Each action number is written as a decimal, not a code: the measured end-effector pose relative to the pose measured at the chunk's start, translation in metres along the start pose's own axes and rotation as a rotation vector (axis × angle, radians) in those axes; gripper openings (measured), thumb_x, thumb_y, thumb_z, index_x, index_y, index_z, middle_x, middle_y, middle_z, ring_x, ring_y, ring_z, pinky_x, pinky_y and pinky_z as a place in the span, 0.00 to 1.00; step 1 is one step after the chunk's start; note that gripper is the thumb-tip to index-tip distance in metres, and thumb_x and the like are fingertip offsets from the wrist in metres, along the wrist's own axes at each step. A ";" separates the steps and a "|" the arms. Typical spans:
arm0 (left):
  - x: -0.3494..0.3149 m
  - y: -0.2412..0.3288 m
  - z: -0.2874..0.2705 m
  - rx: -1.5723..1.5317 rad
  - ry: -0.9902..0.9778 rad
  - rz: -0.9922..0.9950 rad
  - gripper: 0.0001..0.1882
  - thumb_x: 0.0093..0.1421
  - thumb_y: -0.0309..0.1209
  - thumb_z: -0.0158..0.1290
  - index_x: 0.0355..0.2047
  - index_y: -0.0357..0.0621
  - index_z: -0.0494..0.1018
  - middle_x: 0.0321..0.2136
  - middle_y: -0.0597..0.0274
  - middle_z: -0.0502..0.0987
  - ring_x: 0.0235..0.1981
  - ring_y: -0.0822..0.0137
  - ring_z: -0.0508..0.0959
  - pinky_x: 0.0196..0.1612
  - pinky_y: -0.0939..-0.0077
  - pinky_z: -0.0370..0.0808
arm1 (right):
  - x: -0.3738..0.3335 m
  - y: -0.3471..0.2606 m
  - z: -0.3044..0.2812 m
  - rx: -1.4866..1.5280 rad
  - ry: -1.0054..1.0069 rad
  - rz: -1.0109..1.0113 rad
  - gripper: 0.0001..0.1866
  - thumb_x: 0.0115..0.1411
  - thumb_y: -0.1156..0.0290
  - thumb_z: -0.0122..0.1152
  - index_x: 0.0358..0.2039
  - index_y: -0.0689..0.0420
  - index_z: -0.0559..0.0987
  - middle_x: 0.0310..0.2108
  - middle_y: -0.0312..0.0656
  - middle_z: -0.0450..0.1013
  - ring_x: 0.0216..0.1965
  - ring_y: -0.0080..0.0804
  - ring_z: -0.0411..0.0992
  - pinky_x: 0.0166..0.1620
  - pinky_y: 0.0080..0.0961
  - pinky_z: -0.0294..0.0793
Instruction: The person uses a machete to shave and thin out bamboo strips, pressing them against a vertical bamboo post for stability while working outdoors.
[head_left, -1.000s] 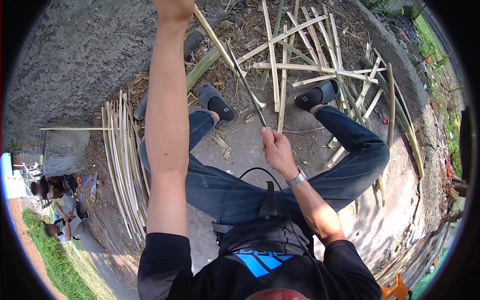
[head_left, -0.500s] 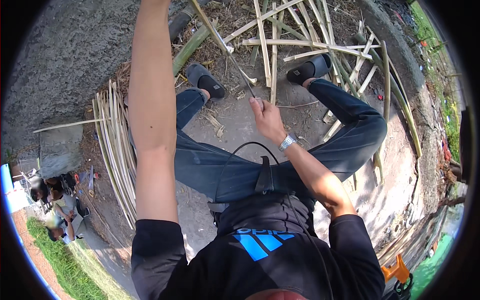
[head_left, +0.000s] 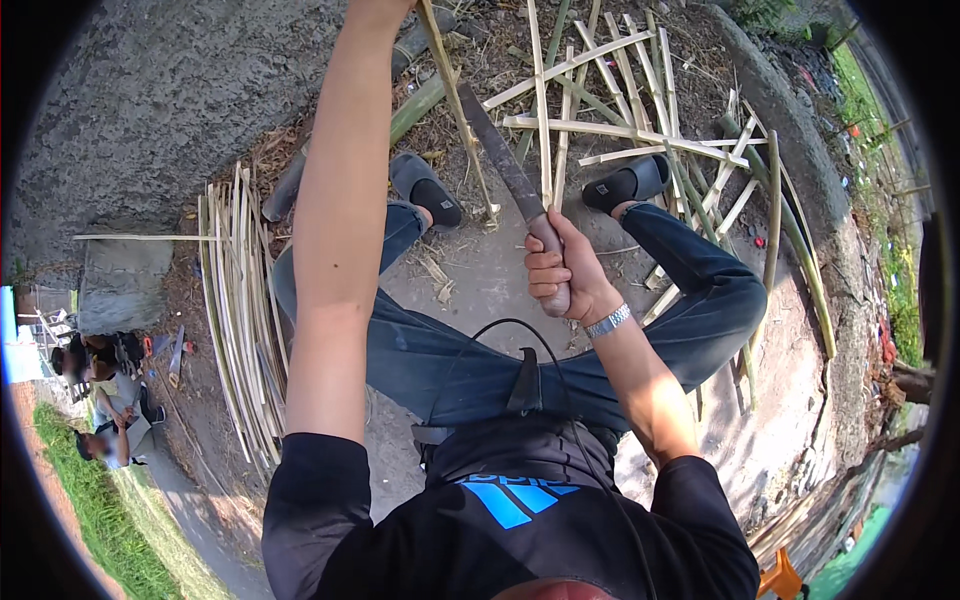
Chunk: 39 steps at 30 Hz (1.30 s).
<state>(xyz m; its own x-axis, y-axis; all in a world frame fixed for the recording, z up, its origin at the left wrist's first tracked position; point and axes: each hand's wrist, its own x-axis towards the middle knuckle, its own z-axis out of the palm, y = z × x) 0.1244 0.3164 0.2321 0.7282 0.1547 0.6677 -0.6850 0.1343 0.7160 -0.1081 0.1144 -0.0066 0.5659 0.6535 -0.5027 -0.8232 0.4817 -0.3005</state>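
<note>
My right hand [head_left: 566, 262] is wrapped round the brown handle of a machete [head_left: 503, 158], whose long dark blade points up and to the left. Close beside the blade hangs a thin bamboo strip [head_left: 457, 105], its lower end near the ground between my feet. Reaching to the top edge, my left hand [head_left: 384, 8] is partly cut off by the frame; it appears closed on the strip's upper end. The blade tip comes very near the strip; whether they touch I cannot tell.
A pile of long split bamboo strips [head_left: 235, 310] lies by my left knee. Crossed pale pieces [head_left: 640, 110] cover the ground ahead of my right foot, and a green bamboo pole [head_left: 424, 106] lies beyond my left foot. Other people [head_left: 110, 420] sit far left.
My right hand has turned, so the machete's handle and broad blade now show. The blade has swung up beside the strip. My left arm has shifted a little right.
</note>
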 end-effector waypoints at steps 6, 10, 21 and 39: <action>0.012 -0.006 -0.033 0.072 -0.078 0.006 0.18 0.63 0.30 0.45 0.15 0.48 0.59 0.12 0.72 0.57 0.10 0.77 0.56 0.16 0.75 0.48 | -0.020 0.000 0.060 -0.454 0.413 -0.636 0.28 0.74 0.44 0.48 0.26 0.54 0.67 0.17 0.30 0.61 0.14 0.17 0.57 0.18 0.19 0.59; 0.015 0.001 -0.036 0.048 -0.066 0.011 0.18 0.65 0.30 0.45 0.16 0.48 0.59 0.12 0.71 0.56 0.11 0.76 0.56 0.16 0.75 0.49 | -0.053 -0.031 0.115 -0.488 0.187 -1.171 0.29 0.75 0.41 0.44 0.31 0.57 0.69 0.16 0.31 0.61 0.14 0.17 0.60 0.17 0.18 0.59; -0.019 0.018 -0.020 0.147 -0.154 0.096 0.18 0.60 0.28 0.47 0.14 0.50 0.56 0.11 0.72 0.55 0.10 0.75 0.56 0.16 0.74 0.50 | 0.051 0.099 -0.083 -0.878 0.662 0.062 0.32 0.69 0.39 0.54 0.23 0.56 0.71 0.18 0.35 0.67 0.15 0.25 0.67 0.19 0.28 0.67; -0.019 0.020 -0.027 -0.033 -0.112 0.041 0.12 0.55 0.21 0.43 0.19 0.47 0.53 0.15 0.69 0.53 0.14 0.75 0.54 0.19 0.77 0.52 | -0.035 0.014 0.039 -0.647 0.389 -0.646 0.24 0.74 0.49 0.54 0.27 0.56 0.71 0.16 0.27 0.63 0.15 0.15 0.61 0.18 0.19 0.61</action>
<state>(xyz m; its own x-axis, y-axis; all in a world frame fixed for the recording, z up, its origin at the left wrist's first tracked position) 0.0960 0.3426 0.2287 0.6960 0.0508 0.7162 -0.7133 0.1630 0.6816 -0.1381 0.1207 0.0382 0.9555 0.0849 -0.2825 -0.2938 0.1906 -0.9367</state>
